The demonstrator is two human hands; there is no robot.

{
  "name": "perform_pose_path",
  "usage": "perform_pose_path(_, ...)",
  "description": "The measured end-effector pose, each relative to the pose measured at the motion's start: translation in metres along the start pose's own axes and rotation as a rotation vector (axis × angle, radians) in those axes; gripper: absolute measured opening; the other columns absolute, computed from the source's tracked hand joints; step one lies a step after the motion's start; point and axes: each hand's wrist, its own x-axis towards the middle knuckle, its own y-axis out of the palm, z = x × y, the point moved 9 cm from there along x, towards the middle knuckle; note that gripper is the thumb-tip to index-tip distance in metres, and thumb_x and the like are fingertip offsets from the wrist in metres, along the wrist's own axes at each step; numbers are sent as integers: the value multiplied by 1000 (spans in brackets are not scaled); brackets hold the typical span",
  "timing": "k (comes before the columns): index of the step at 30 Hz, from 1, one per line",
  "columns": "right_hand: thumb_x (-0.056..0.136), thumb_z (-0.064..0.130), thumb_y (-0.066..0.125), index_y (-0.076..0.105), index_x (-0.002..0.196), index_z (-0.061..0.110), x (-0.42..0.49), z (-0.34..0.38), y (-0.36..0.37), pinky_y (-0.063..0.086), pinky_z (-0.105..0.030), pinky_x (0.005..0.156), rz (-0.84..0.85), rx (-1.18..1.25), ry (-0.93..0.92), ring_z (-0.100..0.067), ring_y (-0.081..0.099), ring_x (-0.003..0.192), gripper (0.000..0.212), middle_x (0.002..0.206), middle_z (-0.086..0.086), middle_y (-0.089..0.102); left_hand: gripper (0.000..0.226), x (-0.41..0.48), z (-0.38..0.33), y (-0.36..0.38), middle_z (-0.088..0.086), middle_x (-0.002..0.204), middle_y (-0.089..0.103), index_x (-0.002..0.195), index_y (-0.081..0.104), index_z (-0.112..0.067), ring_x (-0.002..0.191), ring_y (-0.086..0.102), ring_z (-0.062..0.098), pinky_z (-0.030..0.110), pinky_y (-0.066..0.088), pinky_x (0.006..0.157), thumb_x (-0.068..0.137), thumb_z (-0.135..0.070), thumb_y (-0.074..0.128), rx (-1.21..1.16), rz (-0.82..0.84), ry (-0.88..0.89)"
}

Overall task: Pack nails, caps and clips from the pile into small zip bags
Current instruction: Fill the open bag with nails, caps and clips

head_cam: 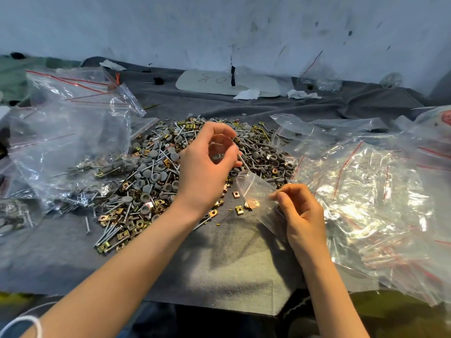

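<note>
A big pile point(156, 167) of silver nails, grey caps and brass clips lies on the grey cloth. My left hand point(207, 167) hovers over the pile's right side, fingers curled round nails whose tips stick out toward a small zip bag point(256, 193). My right hand point(302, 215) pinches that small clear bag by its edge, mouth tilted up toward the left hand. A brass clip shows inside the bag. Loose clips point(238, 209) lie just left of it.
A heap of clear red-striped zip bags point(366, 203) fills the right side. Larger bags point(73, 132), some holding packed hardware, sit at the left. A white board point(219, 81) and paper scraps lie by the back wall. The cloth's front edge point(219, 306) is near me.
</note>
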Motion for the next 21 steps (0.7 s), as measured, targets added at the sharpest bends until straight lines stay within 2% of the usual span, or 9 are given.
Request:
perform_pose_path(3,93,5,56,59,87,19,0,-1,-1,48,-22,75,-8,14,13,-9,63,79,16,80,5,68,22,-5,0,8,-4,85,66,102,59,-20,78,69,16,40,58,79,89,-3,65,64,41,16)
perform_pose_path(6,93,4,56,59,87,18,0,1,0,48,-21,75,-9,10,11,-9,64,79,15,80,4,68,23,-10,1,6,-10,86,64,102,61,-21,79,65,7,23,55,76,88,-3,66,124,23,43)
perform_pose_path(8,93,3,56,58,87,16,-1,3,-1,48,-22,75,-14,-8,3,-10,64,79,15,80,2,68,24,-11,2,1,-10,88,64,101,61,-23,81,63,4,18,51,76,89,-2,65,134,-11,53)
perform_pose_path(15,93,3,55,58,86,13,-2,7,-1,48,-24,75,-21,-10,20,-10,63,78,13,79,5,67,23,-10,8,-2,-4,90,65,100,63,-21,81,62,5,18,52,77,88,-1,65,170,-50,48)
perform_pose_path(19,93,3,55,58,87,14,-2,6,-1,49,-24,76,-24,-8,27,-10,64,80,12,81,3,68,26,-13,15,11,-13,85,64,105,61,-26,82,63,0,9,47,75,89,-7,67,129,86,14)
perform_pose_path(21,93,3,55,58,87,14,-1,5,-1,49,-23,76,-20,-5,30,-10,64,80,13,81,1,68,25,-14,18,14,-13,89,67,108,61,-28,87,64,-2,9,48,77,91,-10,66,107,143,4)
